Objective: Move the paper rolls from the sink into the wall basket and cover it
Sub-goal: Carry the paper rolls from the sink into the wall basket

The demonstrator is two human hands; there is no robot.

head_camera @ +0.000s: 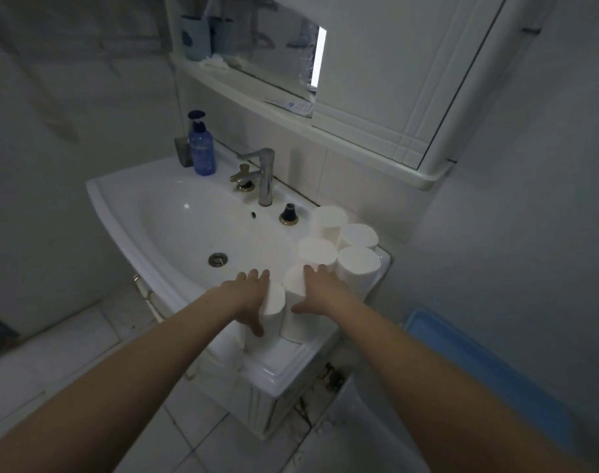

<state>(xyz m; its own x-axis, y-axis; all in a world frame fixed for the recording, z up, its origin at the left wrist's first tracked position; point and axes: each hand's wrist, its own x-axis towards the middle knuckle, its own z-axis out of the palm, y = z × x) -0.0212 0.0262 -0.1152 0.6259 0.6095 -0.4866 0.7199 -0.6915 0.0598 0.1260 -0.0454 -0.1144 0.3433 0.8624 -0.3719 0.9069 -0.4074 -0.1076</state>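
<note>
Several white paper rolls stand upright on the right rim of the white sink (pixel 120 199). My left hand (pixel 253 295) wraps around the nearest roll (pixel 274 315) at the front edge. Beside it, my right hand (pixel 320 291) rests on top of a second roll (pixel 296 322), fingers spread over it. Behind them stand more rolls: one in the middle (pixel 317 252), one to its right (pixel 358 264), and two further back (pixel 330 218). No wall basket is in view.
A chrome tap (pixel 265 175) and a blue soap bottle (pixel 201 148) stand at the sink's back edge. A mirror cabinet (pixel 393 80) hangs above. A blue lid or bin (pixel 479 370) lies at the lower right, with tiled floor below.
</note>
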